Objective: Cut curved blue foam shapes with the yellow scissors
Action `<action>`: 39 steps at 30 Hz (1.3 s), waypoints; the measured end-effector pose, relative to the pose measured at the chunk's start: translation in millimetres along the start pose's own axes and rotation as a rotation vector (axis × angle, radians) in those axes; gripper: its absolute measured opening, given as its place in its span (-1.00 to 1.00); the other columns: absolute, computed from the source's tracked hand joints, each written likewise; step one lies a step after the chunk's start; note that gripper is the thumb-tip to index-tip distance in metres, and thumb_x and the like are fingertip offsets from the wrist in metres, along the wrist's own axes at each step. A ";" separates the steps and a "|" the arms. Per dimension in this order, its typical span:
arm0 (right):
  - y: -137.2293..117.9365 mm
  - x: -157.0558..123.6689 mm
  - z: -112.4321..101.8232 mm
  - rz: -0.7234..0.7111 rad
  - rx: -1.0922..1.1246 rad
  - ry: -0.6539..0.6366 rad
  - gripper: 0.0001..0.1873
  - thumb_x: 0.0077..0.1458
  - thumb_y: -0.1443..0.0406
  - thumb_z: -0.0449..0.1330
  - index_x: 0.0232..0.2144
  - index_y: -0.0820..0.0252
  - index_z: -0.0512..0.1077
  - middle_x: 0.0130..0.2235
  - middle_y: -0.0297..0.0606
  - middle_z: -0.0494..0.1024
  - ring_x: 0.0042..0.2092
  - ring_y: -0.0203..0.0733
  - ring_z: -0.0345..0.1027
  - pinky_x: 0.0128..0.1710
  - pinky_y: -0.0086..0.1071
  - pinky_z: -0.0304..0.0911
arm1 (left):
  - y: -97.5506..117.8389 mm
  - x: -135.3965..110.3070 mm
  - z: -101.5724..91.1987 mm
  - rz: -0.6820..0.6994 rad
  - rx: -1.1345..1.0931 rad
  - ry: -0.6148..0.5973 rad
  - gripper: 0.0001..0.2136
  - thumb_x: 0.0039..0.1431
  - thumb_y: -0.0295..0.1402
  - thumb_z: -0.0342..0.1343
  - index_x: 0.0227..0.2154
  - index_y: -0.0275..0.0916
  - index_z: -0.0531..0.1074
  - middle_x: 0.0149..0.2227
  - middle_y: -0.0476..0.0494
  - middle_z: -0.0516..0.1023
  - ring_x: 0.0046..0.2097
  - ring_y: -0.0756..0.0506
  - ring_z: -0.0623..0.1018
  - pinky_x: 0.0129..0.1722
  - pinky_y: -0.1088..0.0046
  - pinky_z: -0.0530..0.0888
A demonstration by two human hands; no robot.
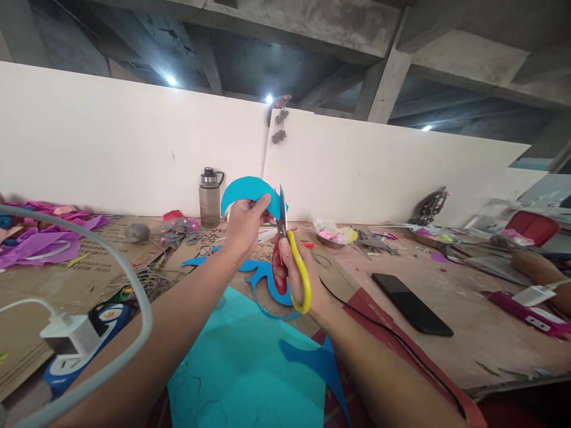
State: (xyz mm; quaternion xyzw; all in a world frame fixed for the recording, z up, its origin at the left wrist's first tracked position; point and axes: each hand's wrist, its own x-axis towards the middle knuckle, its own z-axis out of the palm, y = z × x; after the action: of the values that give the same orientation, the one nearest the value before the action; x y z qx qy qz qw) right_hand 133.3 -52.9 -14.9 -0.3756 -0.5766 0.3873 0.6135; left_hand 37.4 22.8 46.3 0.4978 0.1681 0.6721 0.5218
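My left hand (pixel 244 223) is closed on a curved blue paper cutout (pixel 250 191), held up above the table. My right hand (pixel 298 270) grips scissors (pixel 292 261) with a yellow and a red handle loop, blades pointing up into the right edge of the cutout. Below my hands lie a large turquoise sheet (pixel 250 362) with drawn outlines and blue paper offcuts (pixel 263 279).
A black phone (pixel 411 303) and a black cable (pixel 401 345) lie to the right. A grey water bottle (pixel 209 197) stands by the white partition. A charger (pixel 66 336) with a white cable is at left, purple scraps (pixel 40 238) beyond. Another person's arm (pixel 542 270) is at far right.
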 end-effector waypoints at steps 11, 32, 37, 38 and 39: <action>2.7 0.6 -2.9 -0.006 -0.044 -0.009 -0.56 0.20 -0.15 0.08 -0.37 0.05 0.21 -0.61 -0.48 0.21 -0.67 -0.32 0.05 -0.72 -0.39 0.06 | -0.3 2.5 -2.9 -0.029 -0.016 -0.023 -0.70 -0.03 -0.26 0.37 -0.64 -0.30 0.40 -0.62 -0.02 0.41 -0.56 0.05 0.41 -0.51 0.50 0.35; 2.6 0.6 -4.2 -0.056 -0.119 -0.039 -0.57 0.27 -0.13 0.01 -0.38 0.05 0.19 -0.61 -0.47 0.21 -0.67 -0.33 0.07 -0.69 -0.38 0.07 | 3.6 3.6 -5.6 -0.086 -0.022 -0.040 -0.69 -0.06 -0.25 0.38 -0.63 -0.30 0.38 -0.58 -0.05 0.46 -0.53 0.01 0.46 -0.47 0.47 0.39; 3.5 1.9 -3.1 -0.049 -0.061 -0.023 -0.57 0.24 -0.15 0.04 -0.37 0.03 0.20 -0.59 -0.45 0.23 -0.66 -0.30 0.05 -0.72 -0.36 0.03 | -0.3 4.2 -6.4 -0.080 -0.013 -0.063 -0.69 -0.06 -0.23 0.38 -0.63 -0.29 0.39 -0.62 -0.02 0.41 -0.58 0.05 0.38 -0.53 0.48 0.33; 3.7 1.8 -2.8 -0.047 -0.053 -0.023 -0.57 0.23 -0.16 0.05 -0.36 0.03 0.21 -0.58 -0.45 0.23 -0.66 -0.31 0.05 -0.72 -0.36 0.02 | -0.5 4.3 -6.7 -0.078 -0.014 -0.068 -0.69 -0.07 -0.23 0.38 -0.63 -0.29 0.39 -0.62 -0.01 0.41 -0.58 0.05 0.37 -0.53 0.48 0.32; 3.7 1.6 -2.6 -0.044 -0.049 -0.022 -0.56 0.23 -0.16 0.05 -0.35 0.04 0.21 -0.58 -0.46 0.22 -0.66 -0.31 0.04 -0.73 -0.37 0.01 | -0.5 4.4 -6.9 -0.077 -0.015 -0.072 -0.69 -0.07 -0.23 0.38 -0.63 -0.28 0.39 -0.62 -0.01 0.41 -0.58 0.05 0.38 -0.53 0.48 0.32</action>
State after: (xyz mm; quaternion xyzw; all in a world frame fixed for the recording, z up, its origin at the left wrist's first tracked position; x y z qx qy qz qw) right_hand 135.8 -49.9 -17.7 -0.3734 -0.6006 0.3638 0.6062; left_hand 32.1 28.9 45.0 0.5109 0.1634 0.6345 0.5565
